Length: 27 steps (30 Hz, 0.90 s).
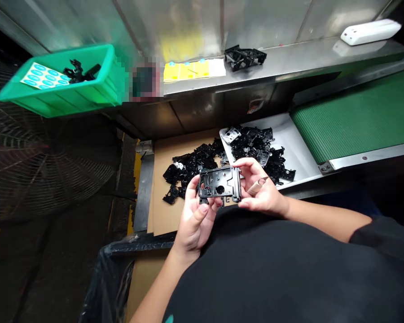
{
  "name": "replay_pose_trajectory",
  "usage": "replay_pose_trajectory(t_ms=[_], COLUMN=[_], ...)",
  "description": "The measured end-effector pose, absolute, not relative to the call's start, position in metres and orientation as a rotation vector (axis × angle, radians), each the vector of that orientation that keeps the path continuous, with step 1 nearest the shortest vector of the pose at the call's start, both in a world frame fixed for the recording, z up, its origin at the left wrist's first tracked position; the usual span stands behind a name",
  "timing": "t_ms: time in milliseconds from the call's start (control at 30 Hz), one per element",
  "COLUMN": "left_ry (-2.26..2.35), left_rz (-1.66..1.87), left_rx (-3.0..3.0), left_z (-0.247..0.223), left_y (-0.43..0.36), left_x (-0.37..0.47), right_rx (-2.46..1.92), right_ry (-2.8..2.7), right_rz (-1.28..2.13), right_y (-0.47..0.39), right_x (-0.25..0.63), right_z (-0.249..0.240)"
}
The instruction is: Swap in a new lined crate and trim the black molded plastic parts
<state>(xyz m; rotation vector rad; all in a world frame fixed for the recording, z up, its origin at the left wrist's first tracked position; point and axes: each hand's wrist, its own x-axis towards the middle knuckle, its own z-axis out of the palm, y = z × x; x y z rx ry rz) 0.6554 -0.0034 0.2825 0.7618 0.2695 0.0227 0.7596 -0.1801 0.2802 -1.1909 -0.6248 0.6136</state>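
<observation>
Between my two hands, just in front of my body, is a black molded plastic frame (210, 181) with a round hole and a rail along its right edge. My left hand (195, 224) grips its left end, thumb below and fingers behind. At the right end, my right hand (267, 199) pinches the frame with thumb and index finger. Tucked in the same palm is a small pale strip with a shiny tip (256, 186); its kind is unclear. Behind the hands, a heap of similar black plastic parts (202, 157) spreads over cardboard (161, 215) and a white chute (299, 152).
A green conveyor belt (363, 112) runs off to the right. On the metal ledge (289, 63) stand a green bin (87, 96), yellow label sheets (188, 70), black parts (245, 57) and a white device (370, 32). A large fan (47, 148) is at left, a bag-lined container (104, 273) below.
</observation>
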Motion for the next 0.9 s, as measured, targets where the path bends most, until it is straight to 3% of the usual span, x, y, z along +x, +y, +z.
replay_pose_trajectory(t_ms=[500, 667, 767, 900], left_ry=[0.41, 0.391, 0.306, 0.364], left_rz=[0.21, -0.163, -0.433, -0.502], left_rx=[0.802, 0.657, 0.665, 0.708], left_z=[0.291, 0.286, 0.281, 0.279], left_y=[-0.034, -0.035, -0.037, -0.043], left_x=[0.664, 0.664, 0.66, 0.656], right_rx=[-1.093, -1.316, -1.419, -1.467], right_ry=[-0.777, -0.737, -0.727, -0.956], right_rz=[0.566, 0.466, 0.688, 0.874], right_y=[-0.196, -0.198, -0.199, -0.204], right_x=[0.774, 0.784, 0.791, 0.797], right_z=[0.271, 0.274, 0.275, 0.273])
